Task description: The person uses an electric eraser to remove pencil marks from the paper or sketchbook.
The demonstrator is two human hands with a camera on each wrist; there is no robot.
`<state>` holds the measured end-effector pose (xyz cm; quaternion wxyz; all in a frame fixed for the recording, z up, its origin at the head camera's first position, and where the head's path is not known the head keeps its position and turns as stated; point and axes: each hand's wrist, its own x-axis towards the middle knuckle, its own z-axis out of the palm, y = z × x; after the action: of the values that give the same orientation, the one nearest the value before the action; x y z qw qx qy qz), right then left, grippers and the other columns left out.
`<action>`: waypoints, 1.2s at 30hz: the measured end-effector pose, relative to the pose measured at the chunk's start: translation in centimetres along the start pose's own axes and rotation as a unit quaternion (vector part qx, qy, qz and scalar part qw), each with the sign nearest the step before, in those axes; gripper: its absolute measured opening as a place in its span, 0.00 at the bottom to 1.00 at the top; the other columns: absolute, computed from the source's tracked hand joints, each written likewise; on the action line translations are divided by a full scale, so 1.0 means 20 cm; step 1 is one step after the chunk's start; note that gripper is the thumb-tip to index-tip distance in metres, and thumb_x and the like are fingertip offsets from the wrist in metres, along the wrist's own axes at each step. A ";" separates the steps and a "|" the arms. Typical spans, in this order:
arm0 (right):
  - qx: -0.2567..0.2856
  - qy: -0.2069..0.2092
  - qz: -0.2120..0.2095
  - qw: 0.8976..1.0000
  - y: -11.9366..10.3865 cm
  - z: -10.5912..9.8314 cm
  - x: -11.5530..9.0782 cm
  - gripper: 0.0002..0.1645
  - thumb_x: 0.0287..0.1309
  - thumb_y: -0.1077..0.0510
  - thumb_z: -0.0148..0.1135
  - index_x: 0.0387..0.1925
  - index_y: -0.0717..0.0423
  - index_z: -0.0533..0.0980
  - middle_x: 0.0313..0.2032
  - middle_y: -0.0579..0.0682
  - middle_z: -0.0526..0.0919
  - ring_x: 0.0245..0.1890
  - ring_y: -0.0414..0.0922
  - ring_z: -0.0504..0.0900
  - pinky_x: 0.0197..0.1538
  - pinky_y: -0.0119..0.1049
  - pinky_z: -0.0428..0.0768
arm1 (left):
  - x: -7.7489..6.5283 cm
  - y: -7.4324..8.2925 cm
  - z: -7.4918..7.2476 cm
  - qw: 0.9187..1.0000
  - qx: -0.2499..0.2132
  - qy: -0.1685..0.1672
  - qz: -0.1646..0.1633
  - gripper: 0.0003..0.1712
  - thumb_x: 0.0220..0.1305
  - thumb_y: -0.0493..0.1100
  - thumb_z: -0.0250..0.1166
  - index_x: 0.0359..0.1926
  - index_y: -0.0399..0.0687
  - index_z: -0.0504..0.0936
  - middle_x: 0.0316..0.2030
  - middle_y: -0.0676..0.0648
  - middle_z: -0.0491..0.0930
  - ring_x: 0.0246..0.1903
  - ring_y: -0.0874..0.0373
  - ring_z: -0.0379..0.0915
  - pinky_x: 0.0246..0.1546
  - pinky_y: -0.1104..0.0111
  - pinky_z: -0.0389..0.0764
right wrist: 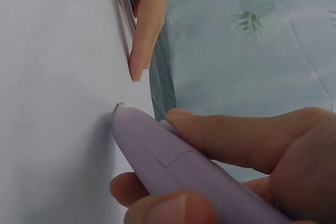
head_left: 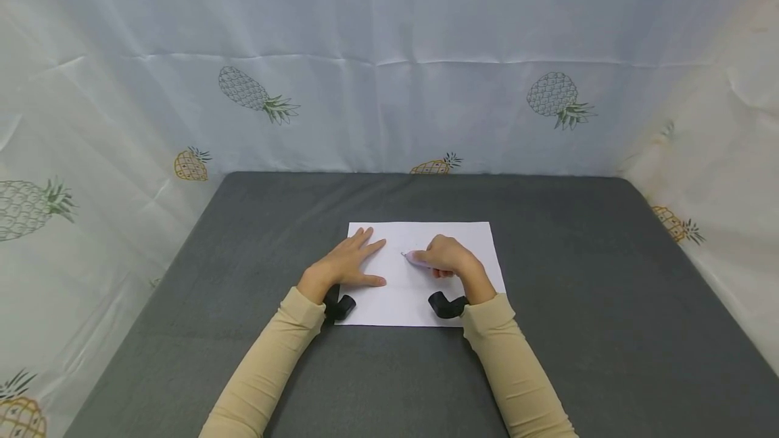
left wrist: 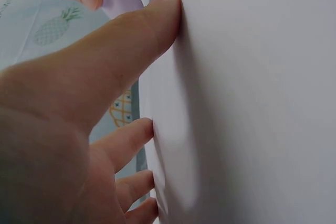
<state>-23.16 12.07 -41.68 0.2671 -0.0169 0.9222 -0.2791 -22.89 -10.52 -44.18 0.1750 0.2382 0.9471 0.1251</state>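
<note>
A white sheet of paper (head_left: 395,303) lies on the dark grey tabletop. My left hand (head_left: 343,263) rests on its left part, fingers spread and thumb apart. In the left wrist view the fingertips (left wrist: 142,129) touch the sheet. My right hand (head_left: 453,257) grips a lilac, chunky pen-shaped tool (right wrist: 173,166) over the right half of the paper. The thumb lies by a small raised slider on the tool, with other fingers curled beneath. Its small metallic-looking tip meets the paper, pointing up-left in the head view. I cannot tell the tool's exact kind.
Dark grey cloth (head_left: 578,276) covers the table around the sheet. A pale curtain (head_left: 389,113) with pineapple prints hangs behind the far edge and along both sides. Black wrist-camera mounts (head_left: 447,305) sit at both wrists, above the paper's near edge.
</note>
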 end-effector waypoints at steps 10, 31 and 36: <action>0.000 0.016 -0.020 1.000 -0.03 0.02 0.01 0.27 0.65 0.43 0.55 0.21 0.61 0.79 0.09 0.46 0.70 0.10 0.39 0.64 0.18 0.29 0.63 | -0.01 -0.01 -0.01 1.000 0.005 0.006 0.003 0.49 0.60 0.63 0.63 0.75 0.52 0.54 0.77 0.38 0.41 0.78 0.40 0.34 0.76 0.46 0.48; -0.002 0.012 -0.015 1.000 -0.01 0.03 -0.02 0.28 0.65 0.44 0.56 0.17 0.60 0.76 0.09 0.46 0.69 0.10 0.39 0.62 0.18 0.29 0.62 | 0.01 -0.02 0.03 1.000 -0.001 0.003 -0.002 0.49 0.59 0.64 0.63 0.75 0.55 0.54 0.78 0.41 0.40 0.78 0.42 0.33 0.76 0.46 0.48; 0.000 0.014 -0.014 1.000 -0.02 0.03 -0.01 0.28 0.65 0.44 0.56 0.17 0.61 0.76 0.09 0.46 0.69 0.11 0.39 0.63 0.18 0.29 0.63 | 0.00 -0.02 0.02 1.000 0.002 0.002 -0.005 0.49 0.59 0.64 0.63 0.75 0.55 0.54 0.78 0.40 0.40 0.78 0.42 0.33 0.76 0.47 0.48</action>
<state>-22.66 11.36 -41.76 0.2502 -0.0260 0.9256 -0.2830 -22.95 -10.73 -44.68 0.1737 0.2332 0.9489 0.1230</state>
